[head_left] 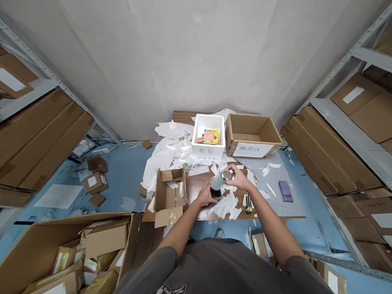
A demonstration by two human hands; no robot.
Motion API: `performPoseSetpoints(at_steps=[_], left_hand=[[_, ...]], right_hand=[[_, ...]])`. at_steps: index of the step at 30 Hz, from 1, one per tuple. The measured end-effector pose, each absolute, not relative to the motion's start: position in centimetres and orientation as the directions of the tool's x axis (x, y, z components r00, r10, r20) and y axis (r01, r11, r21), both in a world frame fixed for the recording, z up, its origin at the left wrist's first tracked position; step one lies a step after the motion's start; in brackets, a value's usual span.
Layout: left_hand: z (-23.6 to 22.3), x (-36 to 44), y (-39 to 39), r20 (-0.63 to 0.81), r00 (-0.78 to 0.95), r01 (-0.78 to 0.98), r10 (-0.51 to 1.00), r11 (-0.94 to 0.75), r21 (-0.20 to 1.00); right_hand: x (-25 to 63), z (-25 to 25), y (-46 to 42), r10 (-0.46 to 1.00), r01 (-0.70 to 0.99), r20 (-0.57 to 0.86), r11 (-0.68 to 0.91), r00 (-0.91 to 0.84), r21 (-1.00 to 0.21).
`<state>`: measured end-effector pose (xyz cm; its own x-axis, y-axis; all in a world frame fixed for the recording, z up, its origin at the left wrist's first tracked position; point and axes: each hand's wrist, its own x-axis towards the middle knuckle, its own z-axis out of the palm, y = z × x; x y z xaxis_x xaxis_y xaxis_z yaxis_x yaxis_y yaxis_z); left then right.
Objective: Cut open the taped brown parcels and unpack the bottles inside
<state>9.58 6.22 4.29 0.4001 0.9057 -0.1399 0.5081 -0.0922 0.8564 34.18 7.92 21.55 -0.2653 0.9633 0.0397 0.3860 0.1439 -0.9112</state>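
Over the middle of the wooden table, a pale grey insulated cup (217, 181) with a shiny silver lid (226, 173) leans to the right. My right hand (238, 177) grips it around the lid. My left hand (206, 194) is closed about its lower end, where a dark thing (215, 193) shows beneath; what that is I cannot make out. Torn white paper (226, 205) lies just in front of the cup. A yellow and black utility knife (248, 204) rests to the right, below my right forearm.
An opened cardboard box (159, 193) stands left of my hands. Behind are a white foam box (207, 153) with small packages and a labelled carton (270, 136). A blurred purple item (285, 191) lies at right. A large carton of parcels (24, 247) sits lower left; shelves flank both sides.
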Motion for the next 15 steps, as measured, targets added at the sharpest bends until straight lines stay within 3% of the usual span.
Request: performPoseSetpoints(at_steps=[3, 7, 9, 11, 15], left_hand=[[8.4, 9.0, 5.8, -0.094, 0.358, 0.475, 0.929, -0.094, 0.875], [14.6, 9.9, 5.1, 0.132, 0.327, 0.427, 0.936, -0.271, 0.863], [16.8, 10.5, 4.9, 0.149, 0.308, 0.405, 0.94, -0.271, 0.873], [18.2, 10.7, 4.8, 0.122, 0.278, 0.346, 0.953, -0.218, 0.912], [20.1, 9.8, 4.6, 0.064, 0.293, 0.176, 0.954, -0.12, 0.977]], right_hand=[[34.1, 22.4, 7.9, 0.991, 0.216, 0.034, 0.061, -0.131, -0.975], [32.6, 22.8, 8.3, 0.999, 0.072, 0.039, 0.037, 0.02, -0.997], [31.8, 23.2, 8.4, 0.998, 0.021, 0.037, 0.036, 0.051, -0.999], [31.2, 23.5, 8.2, 1.0, -0.029, 0.015, 0.015, 0.008, -0.999], [30.2, 23.6, 7.4, 0.968, -0.102, -0.042, -0.069, -0.247, -0.992]])
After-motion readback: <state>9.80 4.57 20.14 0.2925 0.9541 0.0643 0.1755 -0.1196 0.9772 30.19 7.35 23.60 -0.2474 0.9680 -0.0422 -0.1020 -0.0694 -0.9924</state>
